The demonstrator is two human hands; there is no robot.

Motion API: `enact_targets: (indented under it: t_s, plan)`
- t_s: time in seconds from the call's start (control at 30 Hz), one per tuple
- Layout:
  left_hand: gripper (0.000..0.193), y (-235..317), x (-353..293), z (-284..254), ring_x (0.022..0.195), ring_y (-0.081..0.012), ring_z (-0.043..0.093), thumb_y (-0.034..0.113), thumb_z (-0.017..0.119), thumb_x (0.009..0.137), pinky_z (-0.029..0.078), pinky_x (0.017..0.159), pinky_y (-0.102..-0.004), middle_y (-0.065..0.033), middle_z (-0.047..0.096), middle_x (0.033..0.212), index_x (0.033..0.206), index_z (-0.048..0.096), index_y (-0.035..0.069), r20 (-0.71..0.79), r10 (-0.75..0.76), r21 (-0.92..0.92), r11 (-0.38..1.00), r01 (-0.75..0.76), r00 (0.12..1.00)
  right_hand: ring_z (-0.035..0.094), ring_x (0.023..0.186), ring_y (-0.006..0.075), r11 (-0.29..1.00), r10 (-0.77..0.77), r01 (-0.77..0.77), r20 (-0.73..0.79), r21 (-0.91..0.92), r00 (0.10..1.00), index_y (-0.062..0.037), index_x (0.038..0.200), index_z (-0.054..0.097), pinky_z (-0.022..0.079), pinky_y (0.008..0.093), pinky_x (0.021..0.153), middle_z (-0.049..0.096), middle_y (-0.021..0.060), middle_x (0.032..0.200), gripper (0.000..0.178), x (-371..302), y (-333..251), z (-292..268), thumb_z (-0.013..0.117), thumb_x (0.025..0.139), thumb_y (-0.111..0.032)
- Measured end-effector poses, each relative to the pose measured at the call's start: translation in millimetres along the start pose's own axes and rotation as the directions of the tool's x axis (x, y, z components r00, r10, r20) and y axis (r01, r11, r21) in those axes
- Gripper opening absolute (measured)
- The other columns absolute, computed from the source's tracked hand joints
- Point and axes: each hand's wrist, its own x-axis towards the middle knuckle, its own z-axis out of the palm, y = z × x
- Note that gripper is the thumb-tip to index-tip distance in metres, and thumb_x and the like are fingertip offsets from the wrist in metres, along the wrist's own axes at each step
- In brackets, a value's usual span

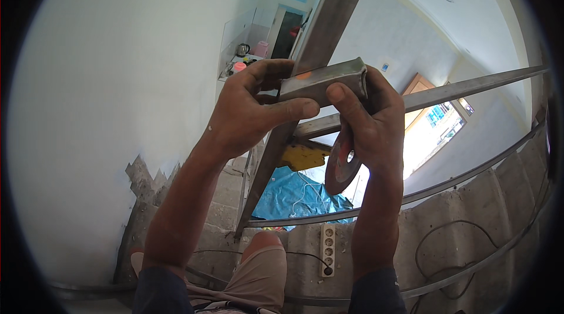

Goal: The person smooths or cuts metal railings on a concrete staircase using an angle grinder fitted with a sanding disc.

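A short piece of rectangular metal tube (323,83) is held up in front of me, tilted slightly, its right end higher and rough-edged. My left hand (241,114) closes on its left end, thumb along the near side. The right end is gripped by my right hand (376,123), thumb pressed on the near face. Below that palm hangs a worn reddish-grey abrasive disc (338,170) with a centre hole, also kept in the right hand; the fingers on it are partly hidden. Just behind the tube stands a wide upright metal post (333,17).
A metal rail (470,89) runs right from the post. Below are a curved metal bar (446,187), concrete steps (464,226), a power strip (328,249) with a plugged-in cord and a looping black cable (418,246). A blue tarp (288,196) lies lower down beyond the frame.
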Motion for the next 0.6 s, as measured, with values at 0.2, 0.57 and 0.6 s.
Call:
enact_targets:
  t_s: [0.2, 0.57, 0.6]
  plan:
    - [0.092, 15, 9, 1, 0.114, -0.0279, 0.067, 0.028, 0.096, 0.070, 0.054, 0.101, -0.0379, -0.0223, 0.066, 0.124, 0.139, 0.049, -0.013, 0.083, -0.002, 0.076, 0.997, -0.005, 0.997, 0.070, 0.095, 0.0194, 1.000, -0.004, 0.004, -0.003, 0.009, 1.000, 0.0099, 0.123, 0.060, 0.055, 0.0320, 0.086, 0.073, 0.0169, 0.102, 0.055, -1, -1, -1, 0.081, 0.091, -0.030]
    - [0.091, 20, 11, 0, 0.109, -0.0271, 0.069, 0.030, 0.096, 0.070, 0.055, 0.099, -0.0376, -0.0209, 0.068, 0.119, 0.138, 0.052, -0.012, 0.127, -0.012, 0.112, 0.994, -0.002, 0.992, 0.071, 0.094, 0.0197, 0.999, 0.012, -0.012, -0.001, -0.042, 1.000, 0.0098, 0.122, 0.060, 0.056, 0.0321, 0.084, 0.073, 0.0175, 0.101, 0.054, 0, -1, -3, 0.081, 0.092, -0.030]
    - [0.091, 20, 12, 0, 0.109, -0.0272, 0.069, 0.030, 0.096, 0.070, 0.055, 0.099, -0.0376, -0.0210, 0.068, 0.119, 0.137, 0.052, -0.012, 0.142, -0.014, 0.109, 0.994, -0.002, 0.990, 0.071, 0.093, 0.0197, 1.000, 0.001, -0.001, -0.008, -0.029, 1.000, 0.0098, 0.122, 0.060, 0.056, 0.0320, 0.084, 0.073, 0.0175, 0.101, 0.054, 0, 0, -3, 0.081, 0.092, -0.030]
